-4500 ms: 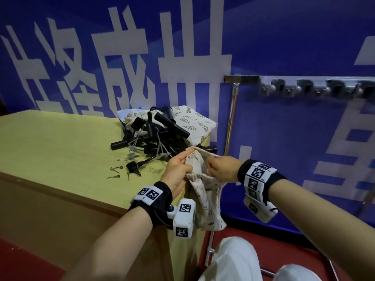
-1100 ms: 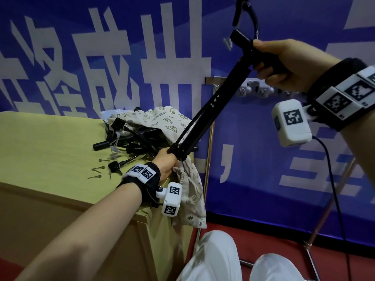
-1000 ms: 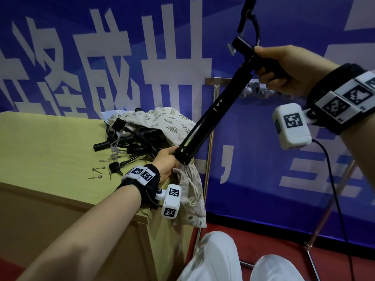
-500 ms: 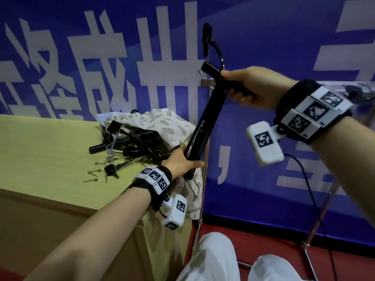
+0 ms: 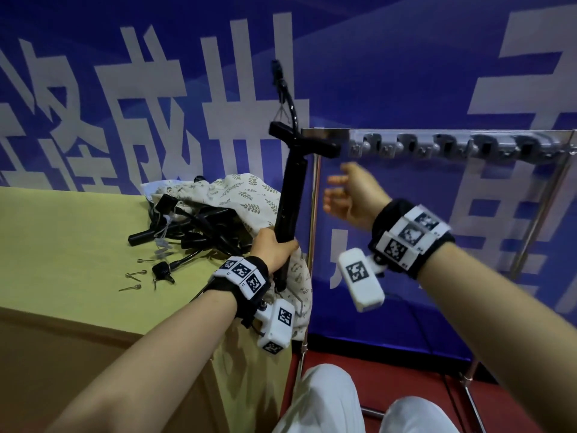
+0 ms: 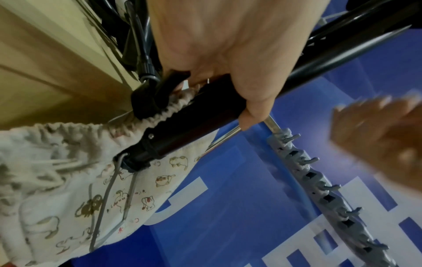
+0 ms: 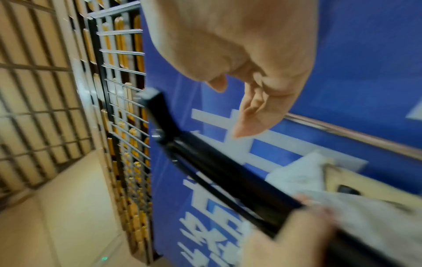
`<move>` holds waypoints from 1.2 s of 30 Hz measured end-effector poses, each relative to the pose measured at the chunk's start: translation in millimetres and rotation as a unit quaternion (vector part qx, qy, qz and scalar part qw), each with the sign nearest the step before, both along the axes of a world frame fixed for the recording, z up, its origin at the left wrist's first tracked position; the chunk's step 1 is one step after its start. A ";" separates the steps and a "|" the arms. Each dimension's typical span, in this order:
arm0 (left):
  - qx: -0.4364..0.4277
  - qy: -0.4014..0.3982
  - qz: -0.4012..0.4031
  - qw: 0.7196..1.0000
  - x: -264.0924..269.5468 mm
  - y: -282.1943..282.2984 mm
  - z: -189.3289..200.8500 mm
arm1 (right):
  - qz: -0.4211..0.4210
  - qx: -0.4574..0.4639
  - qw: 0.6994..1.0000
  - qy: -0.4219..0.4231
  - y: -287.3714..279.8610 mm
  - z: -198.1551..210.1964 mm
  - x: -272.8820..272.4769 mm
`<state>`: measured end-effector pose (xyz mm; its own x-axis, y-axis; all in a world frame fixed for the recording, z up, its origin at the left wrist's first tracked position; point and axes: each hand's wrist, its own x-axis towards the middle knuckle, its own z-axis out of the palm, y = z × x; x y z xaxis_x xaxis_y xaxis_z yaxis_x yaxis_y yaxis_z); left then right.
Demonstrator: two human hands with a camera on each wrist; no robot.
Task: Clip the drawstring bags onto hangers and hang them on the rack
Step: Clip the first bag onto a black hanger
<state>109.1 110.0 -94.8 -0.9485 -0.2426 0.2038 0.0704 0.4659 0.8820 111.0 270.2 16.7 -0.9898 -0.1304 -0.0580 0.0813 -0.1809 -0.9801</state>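
The left hand (image 5: 274, 246) is gripping the lower end of a black hanger (image 5: 288, 195), standing it nearly upright at the right edge of the table (image 5: 62, 232). A printed drawstring bag (image 6: 68, 189) is hanging clipped at that end. The right hand (image 5: 352, 195) is hovering just right of it with fingers relaxed, holding nothing, below the rack (image 5: 452, 146).

Black hanger (image 5: 288, 195): standing nearly upright, printed cream drawstring bag (image 6: 68, 195) hanging clipped at its lower end; rack (image 5: 452, 146) standing alongside.
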 end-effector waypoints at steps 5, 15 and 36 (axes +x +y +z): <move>0.053 0.003 0.012 0.999 -6.1 -5.8 9.5 | 0.092 0.242 0.965 -0.049 -5.6 -85.6 -26.9; 0.074 0.001 0.004 0.997 5.3 -3.5 20.6 | 0.110 0.388 0.914 0.053 -43.8 -150.9 -39.9; 0.218 0.021 -0.015 0.976 8.6 -10.6 11.5 | 0.056 0.492 0.869 0.001 -21.6 -149.9 -47.8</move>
